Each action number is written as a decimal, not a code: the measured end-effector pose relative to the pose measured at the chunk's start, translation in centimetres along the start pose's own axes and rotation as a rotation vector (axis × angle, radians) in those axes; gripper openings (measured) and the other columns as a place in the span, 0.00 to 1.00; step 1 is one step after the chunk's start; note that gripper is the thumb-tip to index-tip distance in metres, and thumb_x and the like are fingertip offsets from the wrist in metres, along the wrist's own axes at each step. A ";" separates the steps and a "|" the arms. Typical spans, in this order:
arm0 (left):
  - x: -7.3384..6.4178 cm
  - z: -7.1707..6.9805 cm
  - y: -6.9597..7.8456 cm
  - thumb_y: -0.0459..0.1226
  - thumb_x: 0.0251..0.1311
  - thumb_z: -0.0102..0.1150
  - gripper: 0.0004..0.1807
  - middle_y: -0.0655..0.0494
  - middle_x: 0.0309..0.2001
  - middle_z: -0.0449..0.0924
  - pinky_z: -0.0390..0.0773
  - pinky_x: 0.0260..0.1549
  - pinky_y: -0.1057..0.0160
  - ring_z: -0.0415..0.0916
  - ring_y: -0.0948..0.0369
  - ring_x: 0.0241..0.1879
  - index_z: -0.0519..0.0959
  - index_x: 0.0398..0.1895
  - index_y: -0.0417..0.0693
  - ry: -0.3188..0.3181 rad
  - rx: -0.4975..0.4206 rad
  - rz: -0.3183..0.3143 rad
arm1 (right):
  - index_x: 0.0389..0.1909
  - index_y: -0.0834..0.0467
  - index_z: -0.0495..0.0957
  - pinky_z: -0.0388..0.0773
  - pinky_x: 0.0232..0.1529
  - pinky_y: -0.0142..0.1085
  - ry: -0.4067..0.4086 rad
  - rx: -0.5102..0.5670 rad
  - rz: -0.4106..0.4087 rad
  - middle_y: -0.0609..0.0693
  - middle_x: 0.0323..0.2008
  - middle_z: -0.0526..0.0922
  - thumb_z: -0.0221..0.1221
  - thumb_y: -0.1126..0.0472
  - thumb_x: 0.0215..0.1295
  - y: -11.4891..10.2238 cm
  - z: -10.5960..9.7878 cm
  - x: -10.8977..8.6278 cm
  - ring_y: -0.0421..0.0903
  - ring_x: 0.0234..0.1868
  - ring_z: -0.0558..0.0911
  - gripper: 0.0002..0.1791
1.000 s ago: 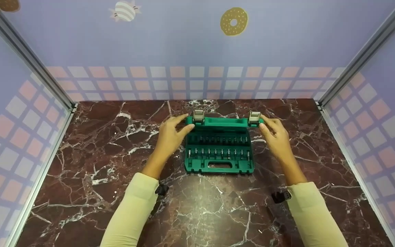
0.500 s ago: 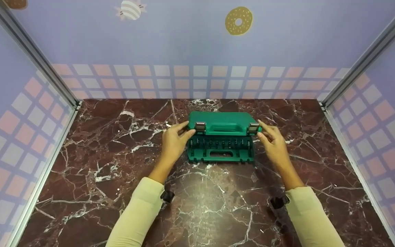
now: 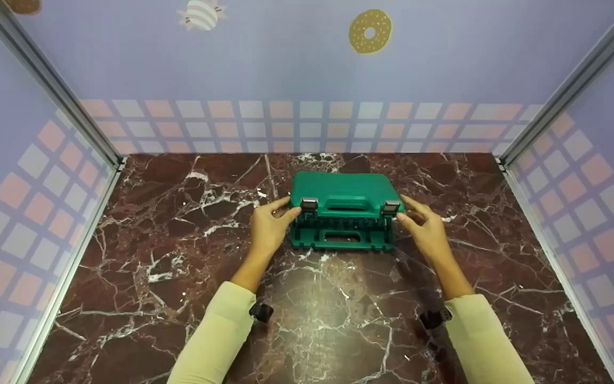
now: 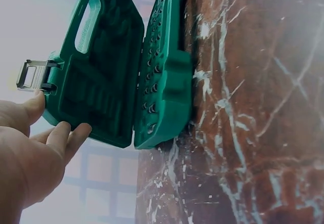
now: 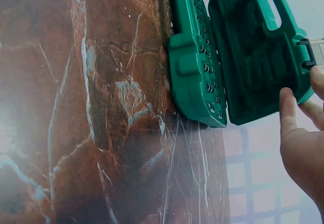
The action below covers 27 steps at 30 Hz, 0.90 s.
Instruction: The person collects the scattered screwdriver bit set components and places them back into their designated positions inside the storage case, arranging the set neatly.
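Note:
A green plastic bit case stands on the table with its lid (image 3: pixel 344 185) partly lowered over the base (image 3: pixel 307 243). My left hand (image 3: pixel 268 230) pinches the lid's left front corner, thumb beside a metal latch (image 3: pixel 309 204). At the opposite corner, my right hand (image 3: pixel 428 232) pinches the lid near the other latch (image 3: pixel 391 207). Both latches hang unfastened from the lid. In the left wrist view, rows of metal bits (image 4: pixel 153 88) sit in the base, under the moulded inside of the lid. From the head view, the lid hides most of them.
The dark red marbled table (image 3: pixel 179 309) extends around the case. Behind it rises a purple wall (image 3: pixel 285 64) with pink and white squares, and side panels (image 3: pixel 595 160) stand left and right. Each wrist wears a small black camera (image 3: pixel 261 312).
The lid has swung down toward me from nearly upright, covering more of the base. Both hands have come down with it, keeping hold of its corners. The head view has shifted slightly.

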<state>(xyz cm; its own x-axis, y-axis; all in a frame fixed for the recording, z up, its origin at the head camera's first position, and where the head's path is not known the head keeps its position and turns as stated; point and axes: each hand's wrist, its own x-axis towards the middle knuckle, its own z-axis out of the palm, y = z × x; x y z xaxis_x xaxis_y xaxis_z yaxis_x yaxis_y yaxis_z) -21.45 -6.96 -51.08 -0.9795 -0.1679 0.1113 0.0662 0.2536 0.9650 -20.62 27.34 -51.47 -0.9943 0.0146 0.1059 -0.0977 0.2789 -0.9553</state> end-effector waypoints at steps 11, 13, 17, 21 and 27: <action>-1.1 0.2 -0.7 0.34 0.58 0.74 0.20 0.37 0.48 0.88 0.86 0.36 0.67 0.89 0.56 0.37 0.86 0.53 0.36 0.013 -0.063 -0.071 | 0.74 0.60 0.69 0.81 0.51 0.27 -0.100 0.037 0.122 0.70 0.66 0.74 0.63 0.61 0.73 1.7 -0.8 -0.4 0.37 0.49 0.84 0.31; -1.3 0.3 -0.7 0.32 0.61 0.72 0.21 0.32 0.51 0.86 0.88 0.37 0.65 0.90 0.53 0.38 0.83 0.56 0.32 -0.024 -0.124 -0.100 | 0.74 0.60 0.69 0.82 0.51 0.26 -0.100 0.057 0.139 0.71 0.65 0.74 0.62 0.62 0.73 1.8 -0.7 -0.6 0.37 0.48 0.84 0.31; -1.6 0.3 -0.9 0.29 0.63 0.69 0.23 0.27 0.49 0.84 0.89 0.38 0.60 0.90 0.46 0.39 0.79 0.60 0.28 -0.075 -0.209 -0.147 | 0.75 0.64 0.67 0.83 0.52 0.29 -0.100 0.110 0.165 0.69 0.64 0.72 0.59 0.66 0.75 2.1 -0.6 -1.0 0.38 0.47 0.83 0.30; -1.8 0.3 -1.3 0.30 0.63 0.69 0.23 0.27 0.48 0.84 0.89 0.38 0.58 0.90 0.45 0.38 0.78 0.60 0.27 -0.080 -0.208 -0.165 | 0.75 0.64 0.65 0.84 0.51 0.32 -0.117 0.104 0.177 0.66 0.60 0.73 0.58 0.66 0.76 2.2 -0.3 -1.3 0.39 0.44 0.84 0.29; -1.9 0.1 -1.6 0.32 0.64 0.70 0.27 0.29 0.55 0.81 0.89 0.37 0.57 0.89 0.42 0.40 0.76 0.63 0.27 -0.101 -0.205 -0.188 | 0.77 0.64 0.61 0.87 0.44 0.33 -0.135 0.143 0.213 0.62 0.53 0.75 0.57 0.65 0.76 2.2 0.2 -1.5 0.41 0.37 0.85 0.32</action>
<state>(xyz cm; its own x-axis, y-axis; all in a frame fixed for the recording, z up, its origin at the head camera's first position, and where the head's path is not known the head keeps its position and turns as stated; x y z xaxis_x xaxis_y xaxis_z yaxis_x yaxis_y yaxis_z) -19.72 -6.92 -52.85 -0.9916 -0.0950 -0.0883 -0.0913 0.0276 0.9954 -19.32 27.71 -53.77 -0.9889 -0.0723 -0.1300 0.1185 0.1450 -0.9823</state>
